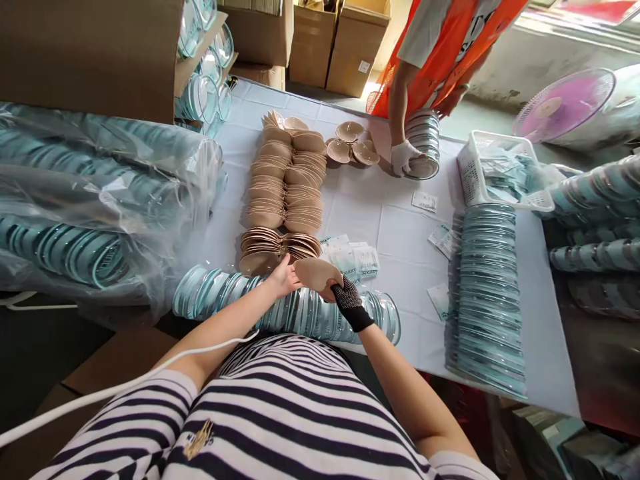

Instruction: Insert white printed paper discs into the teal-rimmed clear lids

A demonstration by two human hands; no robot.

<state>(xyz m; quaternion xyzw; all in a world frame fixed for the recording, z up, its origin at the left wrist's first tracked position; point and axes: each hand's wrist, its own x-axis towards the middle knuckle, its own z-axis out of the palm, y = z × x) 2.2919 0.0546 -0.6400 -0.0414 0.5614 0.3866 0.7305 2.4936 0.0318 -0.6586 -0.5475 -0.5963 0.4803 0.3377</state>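
A smooth beige bra cup (318,274) is held low over the table, close in front of my body. My bare left hand (287,277) grips its left edge, with some fingers hidden beneath it. On the cup's right end is my right hand (349,301), closed and wearing a black dotted glove with bare fingertips. Just beyond my left hand, beige cups (285,180) stand nested in two long rows. Right below my hands lies a row of clear round plastic cases (300,310) with pale blue inserts. Printed packets (357,257) lie beside the held cup.
Across the table (395,233), a co-worker's gloved hand (403,157) touches a stack of cases (424,143). Loose cups (350,131) lie nearby. A long case stack (490,300) and white basket (473,173) are right; plastic-wrapped cases (100,200) are left. A white cable (125,385) crosses my left arm.
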